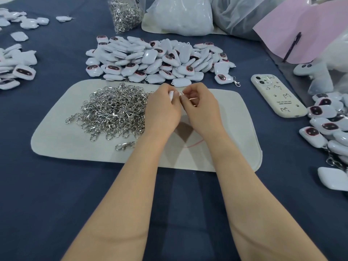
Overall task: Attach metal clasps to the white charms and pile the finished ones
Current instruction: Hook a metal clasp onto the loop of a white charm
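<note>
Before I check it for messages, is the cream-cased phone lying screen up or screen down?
Screen down: the cream-cased phone lies flat, with its camera lenses and cat-print back showing.

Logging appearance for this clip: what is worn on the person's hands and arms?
Nothing visible. The left hand and right hand are bare, without gloves or rings in view. Both forearms are uncovered to the frame edge: no sleeve, watch or bracelet.

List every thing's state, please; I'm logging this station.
Left hand: pinches a white charm.
Right hand: pinches a metal ring.
Clasps: heaped on the mat.
Charm pile: heaped behind the mat.
Finished charms: piled at right.
Bag: upright, holding clasps.
Phone: face down.
</note>
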{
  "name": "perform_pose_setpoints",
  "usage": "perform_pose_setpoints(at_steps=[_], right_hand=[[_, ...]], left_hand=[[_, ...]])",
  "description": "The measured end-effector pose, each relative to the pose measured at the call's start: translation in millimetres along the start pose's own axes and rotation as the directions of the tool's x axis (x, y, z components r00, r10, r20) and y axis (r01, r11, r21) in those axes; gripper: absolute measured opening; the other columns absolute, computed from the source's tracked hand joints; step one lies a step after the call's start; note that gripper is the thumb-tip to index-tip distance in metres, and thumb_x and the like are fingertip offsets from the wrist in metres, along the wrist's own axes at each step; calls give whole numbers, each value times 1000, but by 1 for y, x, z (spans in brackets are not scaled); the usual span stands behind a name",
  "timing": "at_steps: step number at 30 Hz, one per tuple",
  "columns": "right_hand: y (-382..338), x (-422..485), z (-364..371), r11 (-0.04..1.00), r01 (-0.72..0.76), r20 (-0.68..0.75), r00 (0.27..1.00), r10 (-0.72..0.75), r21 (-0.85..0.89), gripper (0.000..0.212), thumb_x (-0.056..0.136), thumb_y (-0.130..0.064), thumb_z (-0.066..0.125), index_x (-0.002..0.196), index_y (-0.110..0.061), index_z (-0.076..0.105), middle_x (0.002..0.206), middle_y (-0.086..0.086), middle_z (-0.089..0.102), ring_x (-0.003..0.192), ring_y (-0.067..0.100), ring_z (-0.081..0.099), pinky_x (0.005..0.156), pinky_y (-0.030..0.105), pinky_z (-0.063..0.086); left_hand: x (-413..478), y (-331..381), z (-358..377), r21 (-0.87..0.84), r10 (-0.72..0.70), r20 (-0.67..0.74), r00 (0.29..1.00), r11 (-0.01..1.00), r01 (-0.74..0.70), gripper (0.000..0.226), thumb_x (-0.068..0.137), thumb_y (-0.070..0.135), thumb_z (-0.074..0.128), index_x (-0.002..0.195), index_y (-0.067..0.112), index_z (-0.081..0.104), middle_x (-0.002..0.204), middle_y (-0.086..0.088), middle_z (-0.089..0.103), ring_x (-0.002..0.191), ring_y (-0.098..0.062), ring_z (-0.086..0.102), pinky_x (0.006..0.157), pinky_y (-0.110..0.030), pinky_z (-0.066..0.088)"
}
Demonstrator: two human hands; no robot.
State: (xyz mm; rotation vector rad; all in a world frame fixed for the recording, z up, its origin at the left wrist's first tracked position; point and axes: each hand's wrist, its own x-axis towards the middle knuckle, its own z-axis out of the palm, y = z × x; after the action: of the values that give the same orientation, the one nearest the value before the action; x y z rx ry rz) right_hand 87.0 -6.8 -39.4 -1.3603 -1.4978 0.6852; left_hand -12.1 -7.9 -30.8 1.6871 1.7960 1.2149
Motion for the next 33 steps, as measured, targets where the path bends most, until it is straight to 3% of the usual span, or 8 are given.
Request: perform_pose_setpoints(at_steps=[3, 9, 12, 18, 24, 27, 29, 33], right_hand=[[-1, 0, -1, 1000, 23, 23, 999, -23, -15, 10, 88, -8, 59, 86, -17, 55, 75, -17, 57, 67, -6, 52, 65, 4, 39], [-2, -1, 0, 1000, 4, 9, 1000, -4, 0, 11, 88, -9, 56, 95, -17, 55, 84, -13, 57, 72, -5, 52, 67, 6, 39], [-3, -1, -1, 1000, 13, 5, 1000, -13, 5, 10, 89, -13, 58, 97, -19, 57, 90, -14, 60, 82, 0, 57, 72, 10, 42], [-3, 0, -1, 1000, -12, -33, 999, 12, 1, 10, 88, -9, 59, 85, -19, 58, 74, -17, 59, 70, -6, 55, 66, 6, 42], [-4, 1, -2, 997, -64, -56, 996, 66, 49, 7, 89, -10, 58, 88, -16, 62, 83, -6, 65, 87, 13, 64, 81, 25, 51], [-4, 1, -1, 999, -37, -56, 998, 38, 17, 8, 89, -11, 59, 87, -18, 62, 77, -13, 63, 77, 0, 61, 74, 15, 48], [-4, 0, 0, 1000, -15, -72, 997, 15, 7, 9, 88, -9, 59, 86, -18, 60, 72, -17, 59, 68, -9, 56, 67, 5, 42], [-5, -2, 1, 1000, 5, -91, 996, -4, 8, 9, 86, -9, 62, 84, -17, 57, 72, -16, 56, 64, -10, 51, 63, 5, 40]], left_hand=[[2, 0, -2, -103, -51, -12, 999, 993, 49, 14, 94, 17, 50, 94, 9, 61, 92, -5, 66, 87, -22, 58, 72, -23, 39], [2, 2, -5, -301, -176, 77, 981, 934, 191, 20, 93, 17, 52, 75, 25, 52, 88, -4, 66, 91, -27, 64, 85, -47, 52], [3, 0, -4, -229, -96, 56, 994, 968, 106, 10, 92, 15, 54, 83, 16, 59, 85, -3, 65, 85, -26, 62, 81, -38, 51], [1, -1, -4, -131, 0, 13, 1000, 991, 2, 11, 90, 14, 58, 93, 10, 67, 82, 4, 61, 83, -15, 57, 74, -23, 40], [2, -1, -3, -137, 9, 31, 999, 991, -5, 7, 87, 14, 61, 88, 12, 67, 77, 3, 62, 76, -14, 55, 63, -18, 36], [2, -2, -3, -152, 12, 17, 1000, 988, -10, 8, 89, 16, 59, 86, 13, 66, 68, 9, 58, 64, -3, 53, 58, -11, 35], [2, -2, -3, -136, 27, 7, 1000, 990, -26, 11, 90, 17, 59, 89, 10, 66, 70, 7, 57, 67, -7, 52, 59, -13, 34], [2, -2, -2, -128, 31, -5, 999, 991, -32, 12, 90, 16, 58, 90, 7, 67, 75, 4, 59, 74, -14, 53, 64, -18, 35]])
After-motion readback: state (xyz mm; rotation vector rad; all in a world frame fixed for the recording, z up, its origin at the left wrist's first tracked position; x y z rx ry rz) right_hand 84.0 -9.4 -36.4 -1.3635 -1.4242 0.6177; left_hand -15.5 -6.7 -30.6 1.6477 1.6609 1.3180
